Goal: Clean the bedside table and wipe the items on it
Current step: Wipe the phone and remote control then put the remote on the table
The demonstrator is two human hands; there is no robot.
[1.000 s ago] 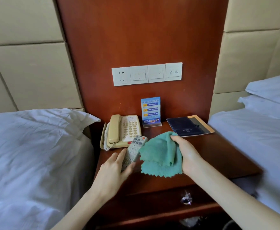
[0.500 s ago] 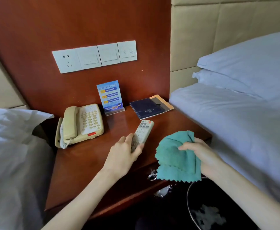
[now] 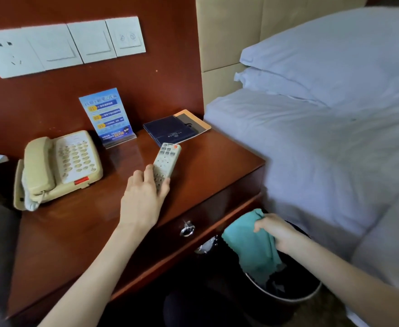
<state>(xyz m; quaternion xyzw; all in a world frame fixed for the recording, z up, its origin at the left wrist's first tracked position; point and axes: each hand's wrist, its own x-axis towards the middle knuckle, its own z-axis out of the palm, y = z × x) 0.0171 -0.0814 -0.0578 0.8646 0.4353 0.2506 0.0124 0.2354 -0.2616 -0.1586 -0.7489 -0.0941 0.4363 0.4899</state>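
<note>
The black waste bin (image 3: 290,297) stands below the right hand (image 3: 277,232), whose curled fingers bunch the green cloth (image 3: 250,246); its loose end hangs into the bin's mouth, whose contents are too dark to tell. The left hand (image 3: 142,199) pinches the near end of the remote (image 3: 167,156) between thumb and fingers. It lies flat on the bedside table (image 3: 212,166), its long axis running away from the grip, red-button end toward the blue folder (image 3: 172,131).

teal cloth (image 3: 250,246) | beige telephone (image 3: 59,166) | reddish-brown bedside table (image 3: 217,166) | white bed (image 3: 323,149)
</note>
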